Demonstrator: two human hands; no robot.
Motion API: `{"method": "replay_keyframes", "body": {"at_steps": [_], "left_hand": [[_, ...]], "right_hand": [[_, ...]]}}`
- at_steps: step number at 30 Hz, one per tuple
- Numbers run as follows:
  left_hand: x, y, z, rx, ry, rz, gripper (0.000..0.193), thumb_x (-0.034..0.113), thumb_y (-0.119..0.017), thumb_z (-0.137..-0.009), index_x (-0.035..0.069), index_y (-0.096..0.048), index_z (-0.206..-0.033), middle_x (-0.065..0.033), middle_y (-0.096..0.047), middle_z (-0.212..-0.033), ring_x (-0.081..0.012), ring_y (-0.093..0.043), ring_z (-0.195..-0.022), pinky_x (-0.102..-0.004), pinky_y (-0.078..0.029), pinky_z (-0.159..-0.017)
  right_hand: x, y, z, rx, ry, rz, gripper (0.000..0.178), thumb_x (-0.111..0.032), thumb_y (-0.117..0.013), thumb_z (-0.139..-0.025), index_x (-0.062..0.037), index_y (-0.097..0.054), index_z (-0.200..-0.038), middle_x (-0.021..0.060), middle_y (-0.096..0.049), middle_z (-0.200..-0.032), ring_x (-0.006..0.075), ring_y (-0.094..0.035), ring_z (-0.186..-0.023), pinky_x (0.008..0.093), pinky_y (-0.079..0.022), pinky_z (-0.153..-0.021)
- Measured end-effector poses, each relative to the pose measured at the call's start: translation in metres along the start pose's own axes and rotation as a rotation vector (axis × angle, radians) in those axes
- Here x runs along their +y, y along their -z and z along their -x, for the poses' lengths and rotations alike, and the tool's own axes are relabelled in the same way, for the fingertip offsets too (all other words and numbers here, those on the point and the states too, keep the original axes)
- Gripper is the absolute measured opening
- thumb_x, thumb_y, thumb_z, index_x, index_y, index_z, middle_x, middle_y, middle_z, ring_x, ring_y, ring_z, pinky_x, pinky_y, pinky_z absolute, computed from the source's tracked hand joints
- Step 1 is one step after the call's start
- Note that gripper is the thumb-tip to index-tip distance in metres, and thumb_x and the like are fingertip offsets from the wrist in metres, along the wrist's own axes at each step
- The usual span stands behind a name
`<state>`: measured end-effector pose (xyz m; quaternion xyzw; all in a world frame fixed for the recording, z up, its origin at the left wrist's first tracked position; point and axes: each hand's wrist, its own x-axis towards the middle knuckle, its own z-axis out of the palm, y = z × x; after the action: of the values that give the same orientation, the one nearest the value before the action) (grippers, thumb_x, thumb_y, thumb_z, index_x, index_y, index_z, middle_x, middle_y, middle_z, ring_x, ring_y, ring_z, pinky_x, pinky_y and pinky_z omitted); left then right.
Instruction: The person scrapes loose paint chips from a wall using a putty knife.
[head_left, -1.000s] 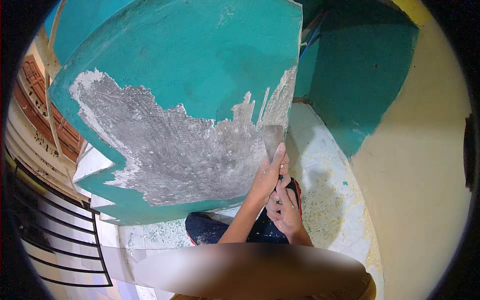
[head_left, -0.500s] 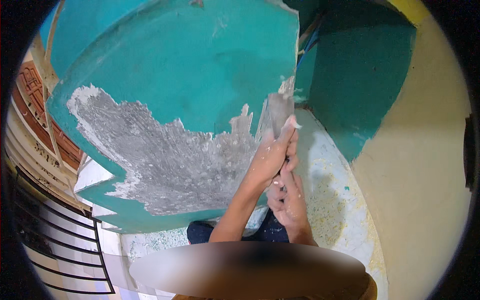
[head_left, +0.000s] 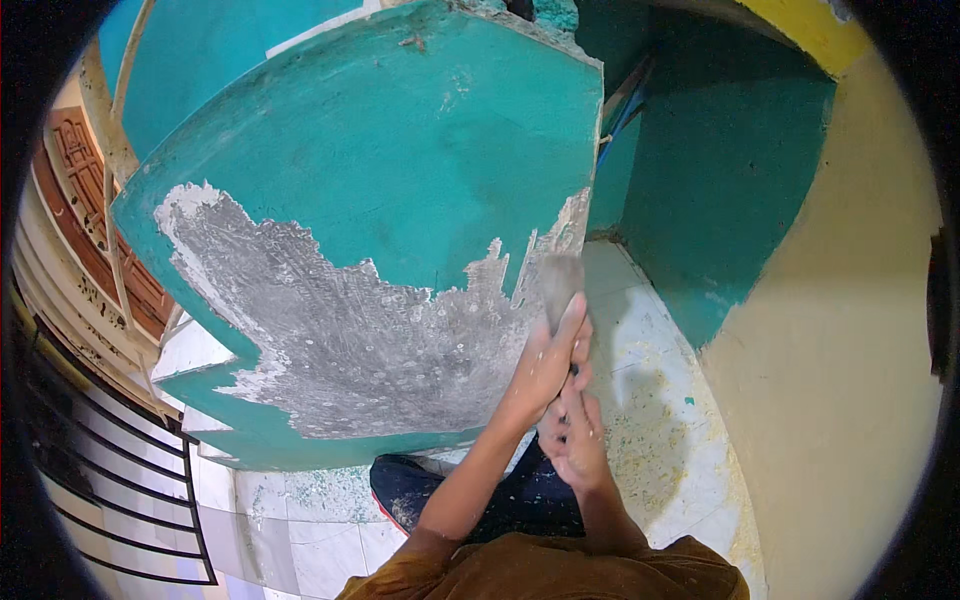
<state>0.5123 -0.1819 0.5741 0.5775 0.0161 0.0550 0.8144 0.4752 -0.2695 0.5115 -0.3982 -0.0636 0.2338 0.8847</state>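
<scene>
A paint scraper (head_left: 563, 278) with a broad, flat metal blade, slightly blurred, lies at the right edge of a turquoise wall panel (head_left: 380, 140). Both my hands are closed on it, one behind the other. My left hand (head_left: 545, 365) grips it close to the blade, thumb stretched along it. Lower down, my right hand (head_left: 574, 445) wraps around the handle, which the fingers mostly hide. Pale dust or flecks cling to both hands. Beside the blade, a bare grey patch (head_left: 370, 350) with ragged paint edges spreads across the panel's lower part.
Paint chips litter the pale floor (head_left: 635, 420) to the right and below the panel. A beige wall (head_left: 830, 400) rises on the right, next to a dark turquoise recess (head_left: 730, 150). Black metal railings (head_left: 120, 480) stand at lower left. My bent leg (head_left: 410, 485) is under my arms.
The scraper and both hands have moved down along the panel's right edge, toward me. A bare strip above the blade is now uncovered. The whole view has shifted slightly.
</scene>
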Motion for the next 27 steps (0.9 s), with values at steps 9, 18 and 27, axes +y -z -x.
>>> {"method": "replay_keyframes", "body": {"at_steps": [9,18,27], "left_hand": [[-0.021,0.023,0.013,0.080,0.160,0.015,0.039,0.042,-0.048,-0.096,0.008,-0.044,-0.077,0.0016,-0.036,-0.062,-0.0080,-0.034,-0.047,-0.0244,-0.034,-0.037],[0.056,-0.013,-0.030,-0.065,-0.025,-0.112,0.043,0.047,-0.048,-0.094,0.010,-0.043,-0.072,0.0029,-0.034,-0.057,-0.0092,-0.038,-0.042,-0.0235,-0.027,-0.039],[0.028,-0.019,-0.027,-0.051,-0.032,-0.021,0.042,0.047,-0.049,-0.094,0.010,-0.044,-0.074,0.0016,-0.037,-0.059,-0.0099,-0.039,-0.042,-0.0248,-0.029,-0.037]], "right_hand": [[0.032,0.015,0.006,-0.112,-0.123,-0.046,0.027,-0.035,-0.043,-0.100,-0.0141,-0.044,-0.082,-0.0062,-0.037,-0.068,0.0021,-0.026,-0.043,0.0181,-0.019,-0.036],[-0.041,-0.034,-0.020,-0.028,0.013,-0.104,0.037,-0.045,-0.046,-0.096,-0.0140,-0.042,-0.077,-0.0065,-0.030,-0.057,0.0031,-0.023,-0.042,0.0192,-0.016,-0.037],[-0.036,-0.008,-0.018,0.026,0.061,0.047,0.020,-0.035,-0.046,-0.099,-0.0155,-0.044,-0.093,-0.0054,-0.036,-0.065,0.0037,-0.029,-0.044,0.0195,-0.021,-0.037]]}}
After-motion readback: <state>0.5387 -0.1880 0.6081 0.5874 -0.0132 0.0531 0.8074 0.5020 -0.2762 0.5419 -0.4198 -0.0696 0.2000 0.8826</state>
